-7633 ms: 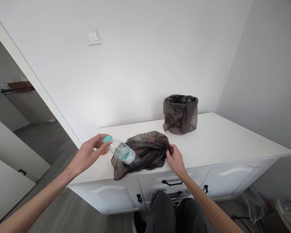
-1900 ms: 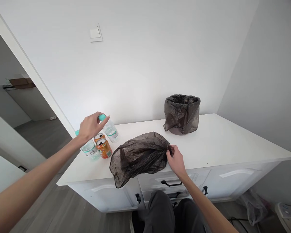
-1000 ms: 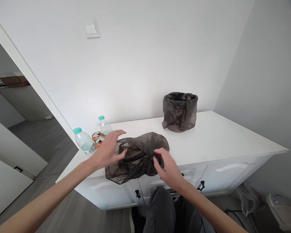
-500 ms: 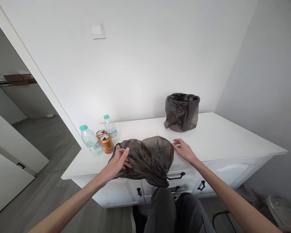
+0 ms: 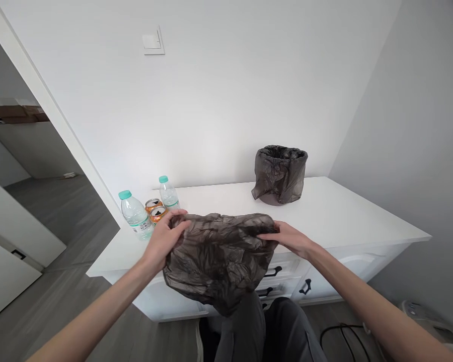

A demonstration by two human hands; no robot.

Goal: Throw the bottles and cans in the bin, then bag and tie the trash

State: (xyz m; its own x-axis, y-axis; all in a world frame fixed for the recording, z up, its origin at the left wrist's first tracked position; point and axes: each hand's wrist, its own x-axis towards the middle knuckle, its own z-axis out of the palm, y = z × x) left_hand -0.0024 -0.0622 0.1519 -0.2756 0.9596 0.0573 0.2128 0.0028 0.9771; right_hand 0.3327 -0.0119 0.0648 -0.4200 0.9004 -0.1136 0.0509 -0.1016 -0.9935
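A crumpled, see-through black plastic bag [image 5: 219, 256] is spread between my hands over the front edge of the white cabinet top. My left hand [image 5: 168, 235] grips its upper left corner, thumb on the near side. At the upper right corner, my right hand [image 5: 289, 237] pinches the bag, with fingers partly hidden by the plastic. The bag's lower part hangs down in front of the drawers, above my knees.
Two clear bottles with green caps [image 5: 136, 213] [image 5: 168, 193] and two orange cans [image 5: 158, 213] [image 5: 153, 203] stand at the left. A bin lined with a black bag [image 5: 280, 173] stands by the wall on the cabinet top [image 5: 340, 216].
My right hand has taken hold of the bag's right side. The bag is now spread wider and hangs lower. My left hand has moved to its upper left corner.
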